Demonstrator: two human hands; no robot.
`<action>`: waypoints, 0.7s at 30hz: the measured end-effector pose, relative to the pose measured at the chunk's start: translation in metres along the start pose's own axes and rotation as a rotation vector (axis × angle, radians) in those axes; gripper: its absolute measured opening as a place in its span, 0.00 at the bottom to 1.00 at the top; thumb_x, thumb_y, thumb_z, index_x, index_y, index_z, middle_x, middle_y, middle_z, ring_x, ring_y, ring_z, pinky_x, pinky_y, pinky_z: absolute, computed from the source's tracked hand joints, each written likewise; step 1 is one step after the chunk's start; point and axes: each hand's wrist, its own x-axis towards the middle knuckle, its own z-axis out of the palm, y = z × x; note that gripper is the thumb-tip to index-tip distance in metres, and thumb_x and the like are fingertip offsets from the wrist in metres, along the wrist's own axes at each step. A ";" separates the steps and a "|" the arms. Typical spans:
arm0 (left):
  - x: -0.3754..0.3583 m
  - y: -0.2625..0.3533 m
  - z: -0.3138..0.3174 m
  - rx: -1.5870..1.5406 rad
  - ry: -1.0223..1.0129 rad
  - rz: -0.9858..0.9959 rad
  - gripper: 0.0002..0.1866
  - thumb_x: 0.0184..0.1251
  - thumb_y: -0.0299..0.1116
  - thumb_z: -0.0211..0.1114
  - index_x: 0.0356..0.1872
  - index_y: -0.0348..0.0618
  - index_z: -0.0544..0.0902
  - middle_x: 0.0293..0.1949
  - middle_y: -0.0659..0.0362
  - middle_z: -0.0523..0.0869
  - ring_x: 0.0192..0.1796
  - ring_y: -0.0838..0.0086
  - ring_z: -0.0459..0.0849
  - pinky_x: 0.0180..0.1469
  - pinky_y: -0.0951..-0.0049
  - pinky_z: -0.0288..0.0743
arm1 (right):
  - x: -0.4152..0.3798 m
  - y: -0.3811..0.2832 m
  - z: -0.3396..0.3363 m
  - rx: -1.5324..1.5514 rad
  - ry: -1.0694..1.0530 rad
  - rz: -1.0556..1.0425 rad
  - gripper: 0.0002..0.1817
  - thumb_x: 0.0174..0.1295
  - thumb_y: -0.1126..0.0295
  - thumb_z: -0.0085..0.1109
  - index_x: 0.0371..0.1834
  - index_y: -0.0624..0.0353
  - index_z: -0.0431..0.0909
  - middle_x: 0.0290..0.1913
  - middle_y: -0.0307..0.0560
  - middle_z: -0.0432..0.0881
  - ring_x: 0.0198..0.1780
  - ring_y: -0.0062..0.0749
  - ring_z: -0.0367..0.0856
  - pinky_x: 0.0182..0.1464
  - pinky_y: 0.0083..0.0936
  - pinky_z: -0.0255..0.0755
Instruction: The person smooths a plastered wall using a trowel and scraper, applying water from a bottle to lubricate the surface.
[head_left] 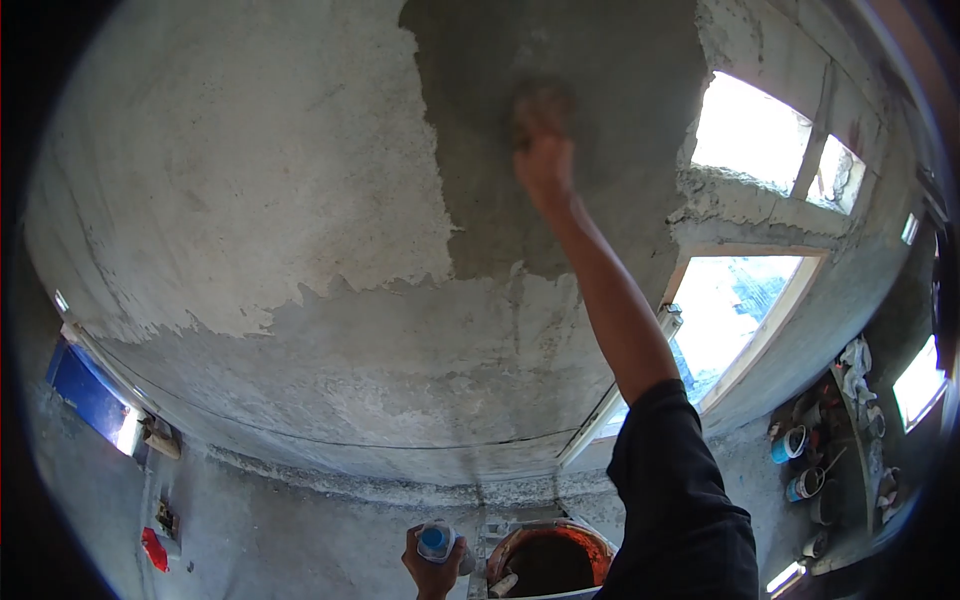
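Observation:
My right hand (545, 150) is raised high against the wall, on a dark, damp-looking patch of plaster (600, 190). Motion smears its fingers, which look curled round a dark object I cannot make out. Low in the view, my left hand (432, 572) is wrapped round a plastic bottle (436, 541) with a blue top, held roughly upright. Just right of that hand stands a bucket (603, 556) with an orange-stained inner wall and dark contents. A pale handle-like piece (504, 586) lies at its near left edge.
Lighter dry plaster (250, 150) borders the dark patch on the left. To the right are a window opening (752, 135) and a framed opening (740, 310). Paint buckets (805, 485) stand far right. A red item (154, 550) lies on the floor at left.

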 end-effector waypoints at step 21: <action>0.003 0.014 0.014 0.070 -0.038 0.156 0.19 0.51 0.29 0.75 0.44 0.41 0.79 0.30 0.59 0.85 0.31 0.74 0.82 0.36 0.70 0.78 | 0.001 0.010 -0.079 0.312 -0.007 0.304 0.34 0.46 0.85 0.48 0.63 0.60 0.71 0.63 0.62 0.71 0.64 0.53 0.70 0.70 0.39 0.58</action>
